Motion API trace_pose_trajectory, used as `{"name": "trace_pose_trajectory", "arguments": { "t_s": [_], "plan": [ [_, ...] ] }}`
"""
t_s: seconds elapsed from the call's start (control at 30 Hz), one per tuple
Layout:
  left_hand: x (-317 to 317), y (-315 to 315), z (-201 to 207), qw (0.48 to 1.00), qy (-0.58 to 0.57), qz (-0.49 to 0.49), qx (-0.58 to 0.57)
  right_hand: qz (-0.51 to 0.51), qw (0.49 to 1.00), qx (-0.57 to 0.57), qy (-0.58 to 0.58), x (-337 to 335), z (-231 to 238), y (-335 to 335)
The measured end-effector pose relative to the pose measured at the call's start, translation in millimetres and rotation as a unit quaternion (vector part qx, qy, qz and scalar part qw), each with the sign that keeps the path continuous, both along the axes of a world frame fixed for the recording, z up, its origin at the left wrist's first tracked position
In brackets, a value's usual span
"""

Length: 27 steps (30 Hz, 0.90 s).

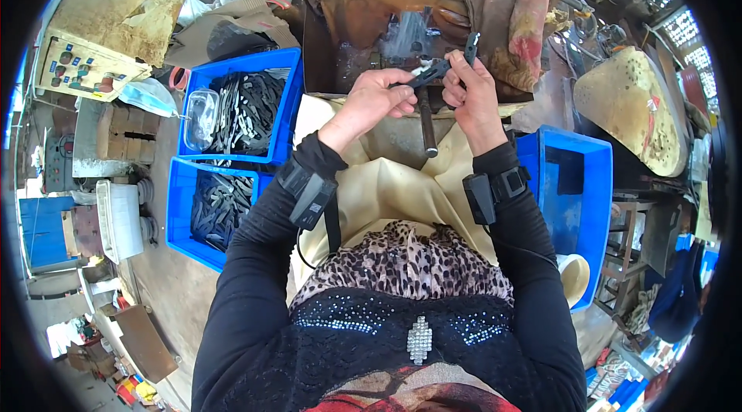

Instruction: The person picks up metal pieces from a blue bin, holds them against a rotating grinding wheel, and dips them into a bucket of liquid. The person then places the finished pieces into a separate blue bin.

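The left hand (379, 93) is pinching, thumb against fingers, the near end of a dark pc (430, 74). This pc is in the air betw. both hands, above the rod (427, 130). The right hand (471, 87) is curled, fingertips closed on the other end; a dark strip (471, 49) stands up from its grip. If strip and pc are joined, I cannot tell from here.

The pc looks like metal, thin & stiff, so prob. light for its size and not fragile. It may be slippery if wet or oily. I would hold it by the flat sides near each end, w/ thumb on top; the edges may be sharp.

Count, L to R: 1 control box (85, 72) w/ several knobs; 2 blue bins, upper (287, 118) and lower (179, 211), each w/ a heap of similar pcs, too many to count; 1 clear tub (202, 120) in the upper bin; 2 wrist units (313, 207), 1 per arm; 1 rod; 1 right bin (595, 211), also blue; 1 pale cup (573, 279) at its near end.
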<state>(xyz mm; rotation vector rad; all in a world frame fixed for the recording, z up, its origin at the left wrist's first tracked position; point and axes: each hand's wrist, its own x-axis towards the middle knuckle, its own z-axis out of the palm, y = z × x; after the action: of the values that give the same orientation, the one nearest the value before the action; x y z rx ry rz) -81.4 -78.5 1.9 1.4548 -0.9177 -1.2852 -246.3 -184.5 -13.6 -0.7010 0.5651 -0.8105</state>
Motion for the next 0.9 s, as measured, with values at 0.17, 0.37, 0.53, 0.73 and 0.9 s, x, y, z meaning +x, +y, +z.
{"name": "trace_pose_trajectory", "arguments": {
  "t_s": [0.17,0.37,0.53,0.73,0.9],
  "plan": [
    [9,-3,-5,0.999,-0.029,-0.023,0.020,0.080,0.995,0.027,-0.052,-1,9,-4],
    [12,-3,-6,0.999,-0.051,0.001,0.013,0.089,0.990,0.071,-0.080,-7,7,-10],
    [31,-12,-5,0.985,-0.173,0.009,-0.007,0.082,0.995,0.038,0.031,-14,-3,-11],
    [20,-9,10,0.992,0.019,-0.117,-0.050,0.027,0.993,0.054,0.101,-2,-1,-17],
    [20,-6,0,0.985,0.100,-0.133,-0.037,0.072,0.995,0.013,0.067,-3,-11,-22]
  ]
}}
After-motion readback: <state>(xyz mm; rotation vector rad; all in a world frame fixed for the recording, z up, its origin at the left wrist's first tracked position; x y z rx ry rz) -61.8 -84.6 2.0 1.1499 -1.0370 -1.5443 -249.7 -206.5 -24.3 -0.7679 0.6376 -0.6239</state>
